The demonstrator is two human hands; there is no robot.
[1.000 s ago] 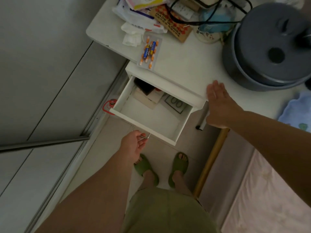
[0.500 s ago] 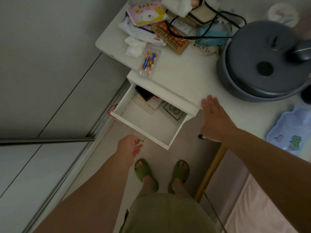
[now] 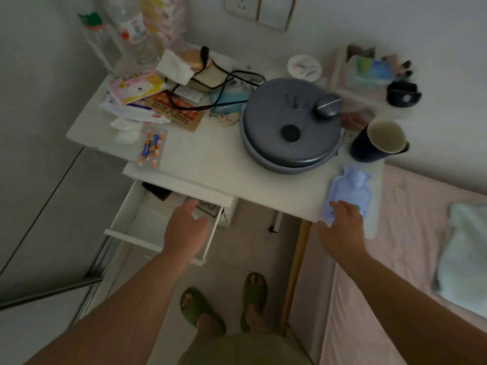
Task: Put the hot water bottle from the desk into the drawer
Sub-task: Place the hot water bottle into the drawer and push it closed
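The light blue hot water bottle [image 3: 348, 188] lies flat at the desk's front right corner. My right hand [image 3: 340, 227] rests on its near end, fingers spread over it, not closed around it. The white drawer [image 3: 123, 227] under the desk stands pulled open, with a dark box and papers at its back. My left hand [image 3: 187, 227] hovers over the drawer's right side, fingers loosely apart, holding nothing.
A large grey round pot [image 3: 290, 125] fills the desk's middle right. A dark cup [image 3: 379, 140] stands behind the bottle. Packets, cables and a battery pack [image 3: 151, 147] clutter the desk's left. A pink bed [image 3: 395, 259] lies to the right.
My left hand let go of the drawer handle and moved up over the open drawer. My right hand moved right from the desk's front edge onto the hot water bottle.
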